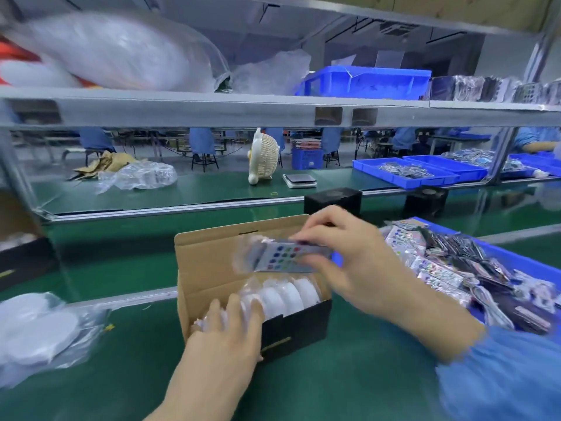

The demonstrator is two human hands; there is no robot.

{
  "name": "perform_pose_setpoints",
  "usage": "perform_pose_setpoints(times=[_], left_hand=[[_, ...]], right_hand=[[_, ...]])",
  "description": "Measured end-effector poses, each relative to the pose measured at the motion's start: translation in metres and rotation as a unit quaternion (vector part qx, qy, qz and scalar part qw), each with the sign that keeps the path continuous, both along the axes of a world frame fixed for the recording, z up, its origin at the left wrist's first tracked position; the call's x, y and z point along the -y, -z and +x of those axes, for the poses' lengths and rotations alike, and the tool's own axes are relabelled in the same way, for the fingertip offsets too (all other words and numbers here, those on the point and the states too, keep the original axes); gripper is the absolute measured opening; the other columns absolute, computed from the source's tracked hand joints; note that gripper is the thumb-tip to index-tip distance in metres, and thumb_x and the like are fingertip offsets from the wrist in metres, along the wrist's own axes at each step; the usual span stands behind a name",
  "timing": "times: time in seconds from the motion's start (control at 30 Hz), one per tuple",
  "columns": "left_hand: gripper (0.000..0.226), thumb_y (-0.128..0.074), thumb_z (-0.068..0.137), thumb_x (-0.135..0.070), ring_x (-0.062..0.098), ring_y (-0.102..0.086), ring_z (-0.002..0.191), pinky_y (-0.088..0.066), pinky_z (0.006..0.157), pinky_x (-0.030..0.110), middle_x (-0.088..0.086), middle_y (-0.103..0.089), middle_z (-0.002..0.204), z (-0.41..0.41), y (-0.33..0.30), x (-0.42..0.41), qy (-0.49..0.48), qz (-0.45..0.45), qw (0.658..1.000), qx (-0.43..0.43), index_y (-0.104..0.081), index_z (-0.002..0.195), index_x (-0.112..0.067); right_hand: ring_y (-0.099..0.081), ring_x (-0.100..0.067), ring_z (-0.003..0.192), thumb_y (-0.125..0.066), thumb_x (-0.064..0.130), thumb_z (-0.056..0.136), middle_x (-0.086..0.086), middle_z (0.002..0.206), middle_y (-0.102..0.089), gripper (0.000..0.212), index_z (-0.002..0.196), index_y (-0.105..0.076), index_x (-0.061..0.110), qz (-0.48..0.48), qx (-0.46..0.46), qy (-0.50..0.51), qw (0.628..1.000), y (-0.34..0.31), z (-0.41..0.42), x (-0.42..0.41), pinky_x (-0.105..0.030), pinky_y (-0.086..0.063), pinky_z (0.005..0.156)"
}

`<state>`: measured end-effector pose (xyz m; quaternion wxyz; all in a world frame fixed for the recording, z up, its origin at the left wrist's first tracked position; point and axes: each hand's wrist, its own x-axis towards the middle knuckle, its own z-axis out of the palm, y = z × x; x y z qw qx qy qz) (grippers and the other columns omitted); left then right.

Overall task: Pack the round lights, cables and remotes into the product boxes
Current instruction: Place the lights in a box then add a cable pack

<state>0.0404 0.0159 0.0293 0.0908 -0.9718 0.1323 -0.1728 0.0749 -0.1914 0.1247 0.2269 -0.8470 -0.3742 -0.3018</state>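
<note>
Green bench mat has free room in front of the product box. Blue bin of bagged remotes sits just right of the box. Round lights stand in a row inside. Left hand lies flat on them, fingers relaxed; right hand pinches a bagged remote above the opening.

A green bench runs under a grey metal shelf. A small white fan stands at its far edge. Beyond it, stools and worktables fill the hall.
</note>
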Motion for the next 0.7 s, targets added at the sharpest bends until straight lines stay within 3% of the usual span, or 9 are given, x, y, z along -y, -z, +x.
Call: perform_pose_setpoints(times=[0.07, 0.17, 0.3, 0.37, 0.43, 0.5, 0.57, 0.6, 0.7], left_hand=[[0.097, -0.100, 0.025, -0.041, 0.042, -0.070, 0.069, -0.052, 0.037, 0.041, 0.027, -0.071, 0.088, -0.002, 0.006, -0.004, 0.004, 0.006, 1.000, 0.010, -0.067, 0.105, 0.002], [0.088, -0.099, 0.027, -0.048, 0.036, -0.073, 0.074, -0.058, 0.049, 0.039, 0.026, -0.072, 0.091, -0.006, 0.006, -0.019, 0.033, -0.014, 0.999, 0.021, -0.077, 0.098, 0.000], [0.052, -0.083, 0.063, -0.056, 0.036, -0.071, 0.089, -0.059, 0.069, 0.038, 0.019, -0.071, 0.093, -0.018, -0.004, -0.033, 0.085, -0.043, 0.994, 0.055, -0.077, 0.081, -0.007], [0.057, -0.056, 0.079, -0.061, 0.038, -0.068, 0.092, -0.059, 0.071, 0.038, 0.022, -0.067, 0.099, -0.020, -0.008, -0.034, 0.067, -0.094, 0.992, 0.045, -0.074, 0.083, -0.007], [0.072, -0.041, 0.081, -0.065, 0.040, -0.067, 0.098, -0.059, 0.076, 0.040, 0.027, -0.065, 0.108, -0.019, -0.015, -0.031, 0.021, -0.099, 0.995, 0.018, -0.073, 0.099, -0.002], [0.086, -0.032, 0.086, -0.071, 0.046, -0.050, 0.126, -0.048, 0.102, 0.047, 0.036, -0.047, 0.135, -0.017, -0.019, -0.023, -0.038, -0.046, 0.998, -0.026, -0.057, 0.131, -0.002], [0.084, -0.026, 0.090, -0.075, 0.039, -0.010, 0.148, -0.018, 0.120, 0.049, 0.027, -0.010, 0.158, -0.010, -0.017, -0.025, -0.061, -0.001, 0.996, -0.070, -0.027, 0.147, -0.013], [0.078, -0.026, 0.089, -0.075, 0.034, -0.006, 0.148, -0.015, 0.119, 0.047, 0.019, -0.008, 0.159, -0.008, -0.015, -0.028, -0.058, 0.004, 0.996, -0.070, -0.025, 0.143, -0.019], [0.056, -0.031, 0.088, -0.074, 0.024, -0.032, 0.126, -0.034, 0.102, 0.038, 0.003, -0.038, 0.134, -0.006, -0.013, -0.028, -0.037, 0.011, 0.998, -0.040, -0.030, 0.120, -0.027]], right_hand=[[-0.055, -0.022, 0.104, -0.059, 0.011, 0.092, 0.000, 0.118, -0.054, 0.038, 0.129, -0.059, 0.019, -0.159, -0.033, 0.010, 0.987, 0.015, 0.019, -0.059, -0.037, -0.049, 0.083], [-0.043, -0.021, 0.116, -0.052, 0.010, 0.092, 0.000, 0.127, -0.050, 0.043, 0.134, -0.052, 0.019, -0.311, -0.018, -0.010, 0.950, 0.033, 0.036, -0.098, -0.035, -0.040, 0.067], [-0.044, -0.012, 0.102, -0.058, 0.013, 0.094, 0.000, 0.117, -0.050, 0.021, 0.114, -0.065, 0.011, -0.168, -0.083, -0.129, 0.974, 0.032, 0.036, -0.095, -0.038, -0.050, 0.079], [-0.055, -0.013, 0.093, -0.063, 0.010, 0.091, -0.001, 0.105, -0.061, 0.020, 0.111, -0.068, 0.009, -0.055, -0.062, -0.142, 0.986, 0.016, 0.040, -0.079, -0.030, -0.050, 0.083], [-0.063, -0.012, 0.093, -0.068, 0.013, 0.087, 0.005, 0.102, -0.069, 0.023, 0.110, -0.068, 0.016, -0.017, -0.034, -0.089, 0.995, 0.000, 0.047, -0.061, -0.028, -0.051, 0.084], [-0.062, -0.016, 0.101, -0.063, 0.021, 0.090, 0.012, 0.108, -0.066, 0.023, 0.113, -0.064, 0.027, -0.158, -0.028, 0.028, 0.987, 0.001, 0.053, -0.048, -0.035, -0.050, 0.084], [-0.057, -0.021, 0.107, -0.052, 0.020, 0.095, 0.010, 0.115, -0.059, 0.030, 0.121, -0.058, 0.033, -0.297, -0.038, 0.110, 0.948, 0.016, 0.055, -0.045, -0.033, -0.045, 0.083], [-0.054, -0.023, 0.106, -0.048, 0.015, 0.094, 0.007, 0.116, -0.056, 0.036, 0.124, -0.058, 0.032, -0.333, -0.028, 0.124, 0.934, 0.023, 0.055, -0.046, -0.032, -0.041, 0.081], [-0.051, -0.025, 0.096, -0.049, 0.003, 0.087, 0.000, 0.106, -0.053, 0.029, 0.105, -0.066, 0.018, -0.386, 0.035, 0.151, 0.909, 0.028, 0.049, -0.057, -0.032, -0.029, 0.069]])
